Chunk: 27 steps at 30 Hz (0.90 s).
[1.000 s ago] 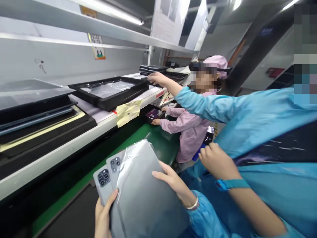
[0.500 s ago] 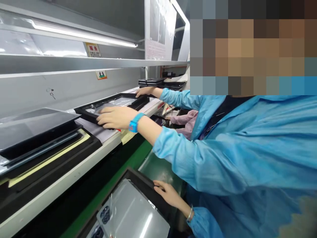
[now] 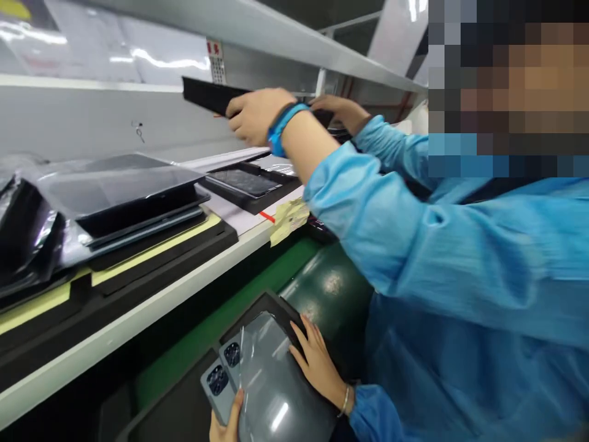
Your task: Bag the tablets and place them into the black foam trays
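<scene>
At the bottom, my left hand (image 3: 225, 423), only partly in view, has thumb and fingers closed on the edge of a grey phone (image 3: 218, 390) with a dark camera cluster. A second grey phone (image 3: 233, 355) lies beside it, partly behind a large grey panel (image 3: 276, 380) with shiny clear film. My right hand (image 3: 319, 362), wearing a bracelet, has its fingers spread along the panel's right side, by the rim of a black tray (image 3: 264, 299) under it. The panel's lower part is cut off by the frame.
Above, a co-worker in blue with a blue wristband lifts a black tray (image 3: 207, 95) over the white shelf (image 3: 197, 279). On the shelf are a stack of film-covered panels (image 3: 138, 202) and another black tray (image 3: 248, 196). A green conveyor surface (image 3: 334, 288) runs below.
The co-worker's hands have raised a black tray off the shelf. My left hand has come into view gripping a phone. My right hand's fingers have spread and the view has shifted.
</scene>
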Available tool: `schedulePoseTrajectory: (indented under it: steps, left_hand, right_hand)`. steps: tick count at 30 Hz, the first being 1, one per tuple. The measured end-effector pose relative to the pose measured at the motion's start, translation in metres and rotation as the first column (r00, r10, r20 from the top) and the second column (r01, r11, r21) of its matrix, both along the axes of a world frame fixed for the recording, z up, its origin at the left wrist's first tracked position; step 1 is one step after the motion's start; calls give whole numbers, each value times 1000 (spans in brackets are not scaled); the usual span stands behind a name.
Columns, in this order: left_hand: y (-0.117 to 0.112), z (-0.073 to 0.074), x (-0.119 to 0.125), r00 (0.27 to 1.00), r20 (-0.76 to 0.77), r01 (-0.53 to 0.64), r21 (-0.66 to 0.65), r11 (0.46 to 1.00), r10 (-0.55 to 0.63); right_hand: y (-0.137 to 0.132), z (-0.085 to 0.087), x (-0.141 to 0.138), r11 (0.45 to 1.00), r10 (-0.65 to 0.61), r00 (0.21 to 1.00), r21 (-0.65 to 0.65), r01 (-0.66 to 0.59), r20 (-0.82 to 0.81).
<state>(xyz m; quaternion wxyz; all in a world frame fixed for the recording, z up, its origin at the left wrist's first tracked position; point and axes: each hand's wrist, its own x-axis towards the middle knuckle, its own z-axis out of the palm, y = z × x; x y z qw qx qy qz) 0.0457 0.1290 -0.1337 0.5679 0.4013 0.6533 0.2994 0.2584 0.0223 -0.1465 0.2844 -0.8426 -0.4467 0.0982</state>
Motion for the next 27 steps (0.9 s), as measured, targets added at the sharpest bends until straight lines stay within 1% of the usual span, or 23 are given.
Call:
schedulePoseTrajectory:
  steps: [1,3,5,6,8,10,11,12,13,15,17,19,22,25,27]
  left_hand:
    - [0,-9,-2,999,29,-19,-16,1000,19]
    - [-1,-22,-5,992,124,-9,-49,999,15]
    - [-3,-30,-6,979,203,1,-72,997,13]
    - [-4,-32,-7,974,226,-7,-74,997,23]
    - [-6,-36,-8,966,253,-38,-62,997,53]
    - [-6,-37,-9,961,268,-52,-63,997,67]
    - [-6,-38,-10,959,278,-41,-71,997,59]
    - [-6,-37,-11,956,288,-26,-79,997,47]
    - [-6,-35,-12,954,299,-12,-86,996,37]
    - [-5,-31,-13,946,324,9,-97,995,23]
    - [-4,-26,-13,939,343,16,-113,993,24]
    - [-3,-25,-12,937,347,6,-128,992,39]
    - [-4,-29,-10,937,344,-6,-139,990,54]
    - [-6,-34,-7,936,349,4,-134,991,43]
    - [-5,-33,-9,938,344,9,-128,992,36]
  right_hand:
    - [1,7,-5,1000,23,1000,-4,-23,15]
    - [10,27,-20,993,115,991,17,-116,62]
    - [27,46,-41,963,257,960,51,-264,108]
    - [37,52,-53,936,340,933,57,-349,118]
    - [59,54,-73,854,516,853,35,-520,80]
    - [76,46,-85,766,643,766,13,-642,-20]
    - [82,40,-88,740,672,738,10,-673,-68]
    - [87,34,-89,729,682,724,11,-684,-106]
    - [89,30,-89,731,678,724,15,-682,-128]
    - [90,26,-89,750,657,742,19,-661,-138]
    - [89,30,-89,768,637,759,38,-639,-135]
    - [89,37,-92,788,616,776,72,-612,-138]
    - [91,44,-94,815,580,795,113,-569,-180]
    - [95,44,-94,832,554,804,142,-535,-216]
    - [96,40,-94,831,555,809,169,-529,-195]
